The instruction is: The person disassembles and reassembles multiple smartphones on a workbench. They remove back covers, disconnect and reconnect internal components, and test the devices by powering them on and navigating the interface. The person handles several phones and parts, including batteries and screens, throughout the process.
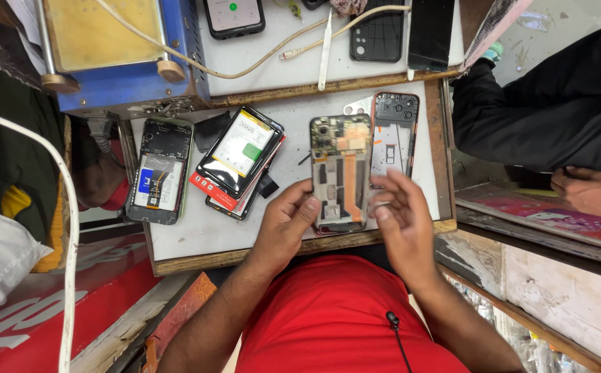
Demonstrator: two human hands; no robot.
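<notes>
Centrally, on the white counter [197, 235]: one opened smartphone [340, 173], back cover off, orange flex cable and circuit board exposed, lying lengthwise just above the counter's wooden front edge.

Left hand [283, 224]: at the phone's lower left edge, fingers [307, 205] curled, thumb and forefinger pressed against the side of the frame, steadying it.

Right hand [401, 221]: at the phone's lower right edge, fingers loosely spread and half open; the fingertips meet near the frame, and whether they pinch a small part cannot be told.

Just right of the phone, touching or nearly so: a detached phone frame [394, 138], black camera block at its top, orange rim.

Centre left: a stack of phones topped by a black-rimmed battery pack [242, 155] with white and green label, set at a slant.

Further left: another opened phone [160, 171] with a blue and white battery showing.

Upper left of the frame: a blue machine with a yellowish plate [117, 48], a cream cable [245, 69] trailing from it across the upper shelf.

Top centre: a phone with a lit screen [235, 15], a black back cover [378, 31], a dark screen panel [430, 31].

Right of the frame: another person's dark sleeve [549, 103] and hand [590, 190], well apart from the counter.

Bottom centre: the wearer's red shirt [328, 318].
</notes>
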